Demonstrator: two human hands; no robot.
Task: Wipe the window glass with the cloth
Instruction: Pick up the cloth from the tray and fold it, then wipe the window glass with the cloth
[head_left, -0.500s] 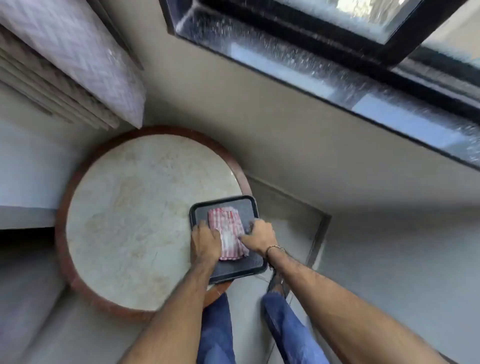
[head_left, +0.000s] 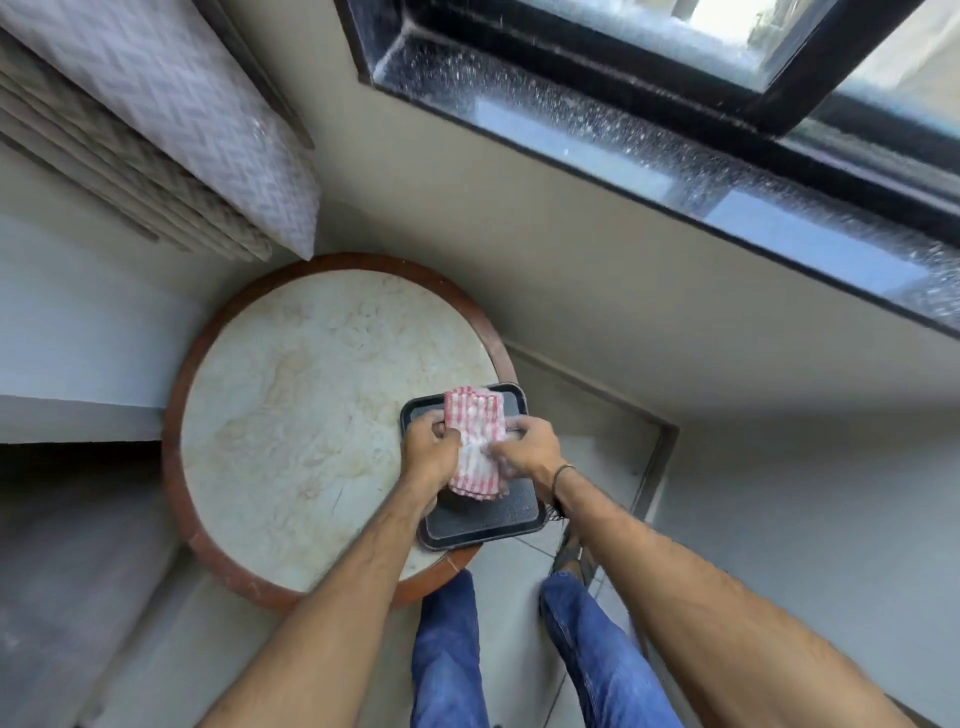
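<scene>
A folded red-and-white checked cloth (head_left: 475, 436) is held just above a dark tray (head_left: 483, 525) that sits at the right edge of a round marble table (head_left: 311, 415). My left hand (head_left: 428, 452) grips the cloth's left side and my right hand (head_left: 530, 449) grips its right side. The window glass (head_left: 737, 26) is at the top right, above a dark speckled sill (head_left: 675, 171) and behind a black frame (head_left: 810, 67).
A patterned curtain (head_left: 156, 119) hangs at the upper left beside the table. A beige wall runs below the sill. My legs in blue jeans (head_left: 447, 649) stand on the tiled floor between table and wall.
Both hands have closed on the cloth and lifted it off the tray; before it lay flat on the tray under my fingers. The view has tilted slightly.
</scene>
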